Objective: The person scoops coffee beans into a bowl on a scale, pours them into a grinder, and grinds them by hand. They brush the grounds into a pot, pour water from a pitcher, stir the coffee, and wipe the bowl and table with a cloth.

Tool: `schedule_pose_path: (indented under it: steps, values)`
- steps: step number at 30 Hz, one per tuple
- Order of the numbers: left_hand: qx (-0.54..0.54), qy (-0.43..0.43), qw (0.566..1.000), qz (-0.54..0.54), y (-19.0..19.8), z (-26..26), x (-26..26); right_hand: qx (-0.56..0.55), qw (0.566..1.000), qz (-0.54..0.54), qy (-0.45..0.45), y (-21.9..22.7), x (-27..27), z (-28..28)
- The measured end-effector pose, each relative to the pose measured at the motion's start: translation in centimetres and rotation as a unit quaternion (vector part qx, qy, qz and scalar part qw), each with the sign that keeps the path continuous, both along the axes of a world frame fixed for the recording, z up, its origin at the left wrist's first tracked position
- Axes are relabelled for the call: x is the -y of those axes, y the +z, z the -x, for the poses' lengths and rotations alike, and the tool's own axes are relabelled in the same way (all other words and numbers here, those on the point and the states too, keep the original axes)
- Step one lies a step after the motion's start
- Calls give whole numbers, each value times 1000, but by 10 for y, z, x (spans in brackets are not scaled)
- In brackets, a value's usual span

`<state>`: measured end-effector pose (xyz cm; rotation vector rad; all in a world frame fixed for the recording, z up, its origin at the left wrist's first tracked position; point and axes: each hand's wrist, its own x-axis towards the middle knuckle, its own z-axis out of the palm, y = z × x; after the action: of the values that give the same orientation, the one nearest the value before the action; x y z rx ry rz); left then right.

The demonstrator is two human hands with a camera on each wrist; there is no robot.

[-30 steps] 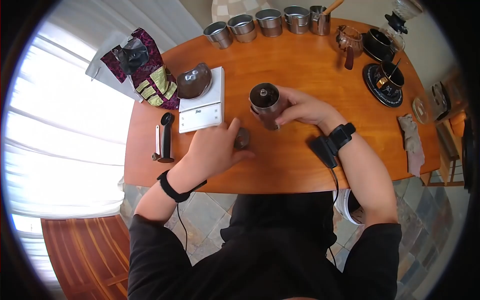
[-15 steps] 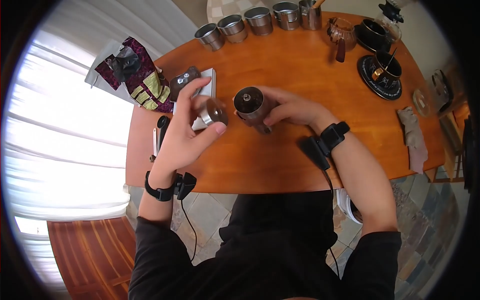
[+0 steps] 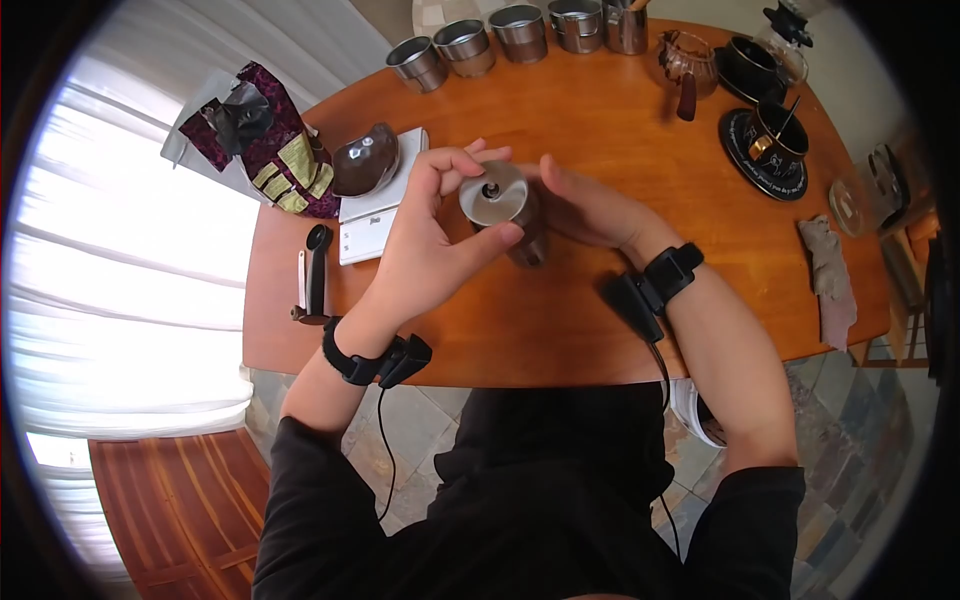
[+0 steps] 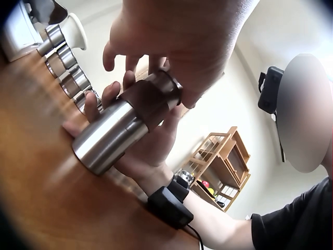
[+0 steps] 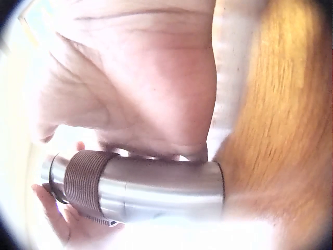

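A steel manual coffee grinder (image 4: 112, 135) with a ribbed brown band (image 5: 86, 179) is between the hands, its base close to the tabletop. My left hand (image 3: 430, 230) pinches the round metal lid (image 3: 503, 200) with thumb and fingers at its rim. The lid sits on top of the grinder, around a central shaft (image 3: 490, 188). Beside the grinder is my right hand (image 3: 595, 210), its thumb raised away from the body. The right fingers reach loosely behind the grinder and are partly hidden by it.
Left of the hands, a white scale (image 3: 362, 238) bears a dark glossy dish (image 3: 366, 162), near a purple coffee bag (image 3: 290, 165) and a black scoop (image 3: 316, 275). Metal cups (image 3: 465, 48) line the far edge. A black cup on a saucer (image 3: 750, 175) and a cloth (image 3: 828, 270) lie right.
My left hand lifted the lid from the table beside the scale and brought it right onto the grinder's top. My right hand's thumb has come off the grinder.
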<state>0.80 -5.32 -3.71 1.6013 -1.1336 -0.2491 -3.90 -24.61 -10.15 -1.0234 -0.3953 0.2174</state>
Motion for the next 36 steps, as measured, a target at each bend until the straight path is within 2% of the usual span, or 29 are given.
schedule_pose_path:
  steps: [3, 7, 9, 10, 12, 13, 15, 16, 18, 19, 21, 22, 24, 26, 27, 28, 29, 31, 33, 34, 35, 36]
  values:
    - [-8, -16, 1000, 7, -3, -3, 0, -6, 999, 8, 33, 0, 4, -3]
    - [-20, -24, 1000, -4, 0, -1, 0, -15, 1000, 13, -3, 9, -1, 4]
    - [-116, -59, 991, 16, 0, 2, 0, 5, 997, 68, -43, 18, -4, 9]
    - [-117, -57, 991, 16, -1, 1, -1, 4, 997, 68, -42, 19, -4, 9]
    - [-287, -57, 954, 69, -4, -5, 2, -11, 999, 49, -8, 17, -2, 6]
    - [-291, -55, 953, 70, -5, -7, 3, -15, 999, 49, -6, 14, -1, 5]
    - [-272, -24, 962, 7, -5, -8, 7, -39, 994, 84, -56, 6, 0, 2]
    - [-273, -22, 962, 8, -2, -6, 8, -41, 994, 84, -54, 5, 0, 1]
    - [-286, -14, 957, -55, 3, -3, 10, -54, 993, 72, -82, 2, -2, 0]
    - [-287, -10, 956, -55, -1, -3, 11, -55, 993, 71, -78, 2, -2, 1]
    - [-158, -9, 987, -15, -12, -3, 13, -85, 993, 52, -62, 4, -2, 5]
    - [-157, 7, 987, -16, -14, -2, 14, -84, 994, 50, -46, 7, -5, 7]
    - [-205, -27, 978, 25, -16, -2, 14, -49, 997, 22, -46, 16, -10, 11]
    - [-130, -6, 992, -1, -14, -2, 13, -51, 998, 21, -39, 16, -10, 10]
    - [-145, -14, 989, 8, -15, -2, 13, -60, 996, 27, -53, 18, -10, 9]
    - [-239, -25, 970, -23, -3, 2, 9, -51, 998, 29, -39, 18, -11, 9]
    - [-188, -7, 981, -37, -6, 1, 10, -55, 996, 27, -63, 17, -13, 9]
    - [-130, 22, 990, -43, 1, -1, -1, -51, 995, 32, -77, 17, -15, 10]
    - [-112, -22, 993, -32, 13, 1, -28, -19, 995, 63, -68, 18, -12, 7]
    - [-140, 0, 990, 21, 22, -4, -46, -17, 996, 69, -61, 20, -10, 6]
    - [-142, 53, 988, -33, 54, -4, -70, -2, 997, 74, -34, 21, -9, 4]
    - [-77, 109, 990, -54, 63, -17, -97, 11, 997, 77, -7, 22, -8, 3]
